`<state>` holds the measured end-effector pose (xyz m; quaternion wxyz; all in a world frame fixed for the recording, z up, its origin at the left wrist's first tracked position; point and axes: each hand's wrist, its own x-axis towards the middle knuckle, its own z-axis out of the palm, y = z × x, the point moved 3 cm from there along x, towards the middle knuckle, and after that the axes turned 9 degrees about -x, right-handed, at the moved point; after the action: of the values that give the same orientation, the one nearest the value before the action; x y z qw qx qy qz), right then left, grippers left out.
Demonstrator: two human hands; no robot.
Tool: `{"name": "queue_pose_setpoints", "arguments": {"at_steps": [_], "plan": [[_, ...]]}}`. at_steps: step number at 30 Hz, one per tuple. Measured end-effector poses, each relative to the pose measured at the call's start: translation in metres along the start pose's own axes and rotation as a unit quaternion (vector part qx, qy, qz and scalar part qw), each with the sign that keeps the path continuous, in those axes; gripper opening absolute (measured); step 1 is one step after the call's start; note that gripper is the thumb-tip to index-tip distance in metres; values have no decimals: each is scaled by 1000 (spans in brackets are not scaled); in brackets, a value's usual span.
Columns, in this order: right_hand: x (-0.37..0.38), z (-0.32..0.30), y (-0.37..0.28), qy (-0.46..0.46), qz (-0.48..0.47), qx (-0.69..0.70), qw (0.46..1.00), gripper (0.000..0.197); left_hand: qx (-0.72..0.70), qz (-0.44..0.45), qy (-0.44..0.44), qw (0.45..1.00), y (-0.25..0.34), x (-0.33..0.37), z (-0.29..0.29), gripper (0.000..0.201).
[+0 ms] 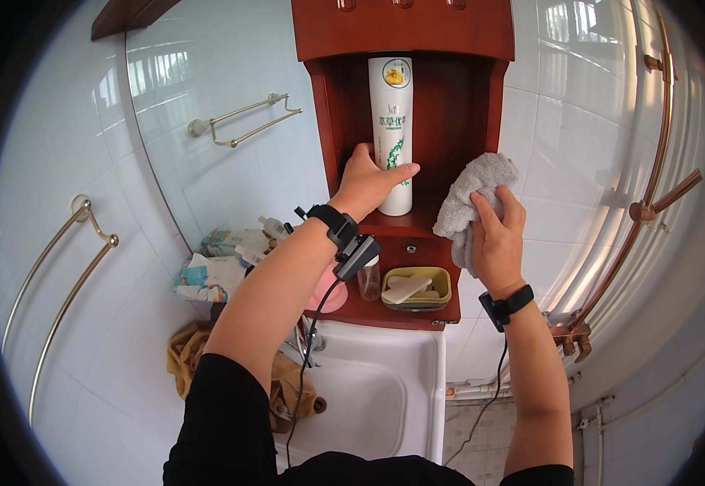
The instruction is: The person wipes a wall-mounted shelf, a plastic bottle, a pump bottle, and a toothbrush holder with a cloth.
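Observation:
A tall white bottle (391,97) with green print and a round yellow picture stands upright in the niche of a dark red wooden cabinet (458,121). My left hand (367,180) is closed round its lower half, the thumb lying across the front. To the right, my right hand (498,243) grips a bunched grey towel (482,180), held in front of the niche's right edge. The towel hides part of that edge.
Below the niche, a ledge holds a yellow-green soap box (419,301), a clear bottle (369,282) and a pink object (331,293). A white sink (369,389) with a brown cloth (186,354) lies beneath. Copper pipework (643,212) runs along the right wall; a towel rail (59,312) is on the left.

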<state>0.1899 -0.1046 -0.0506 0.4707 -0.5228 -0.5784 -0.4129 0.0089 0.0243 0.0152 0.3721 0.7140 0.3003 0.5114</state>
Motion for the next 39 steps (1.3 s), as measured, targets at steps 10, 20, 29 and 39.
{"name": "queue_pose_setpoints", "arguments": {"at_steps": [10,20,29,39], "plan": [[0,-1,2,2,-8,-11,1000,41,-7,-3,-8,1000,8,-2,0,49],[0,0,0,2,-9,-7,1000,42,-101,-90,-85,987,28,-35,-7,44],[-1,-5,-2,-12,1,-16,1000,40,-182,-131,-126,966,14,-91,-25,38],[15,-19,-33,-111,17,-108,988,39,-122,-9,-31,992,0,-196,-113,43]]}}
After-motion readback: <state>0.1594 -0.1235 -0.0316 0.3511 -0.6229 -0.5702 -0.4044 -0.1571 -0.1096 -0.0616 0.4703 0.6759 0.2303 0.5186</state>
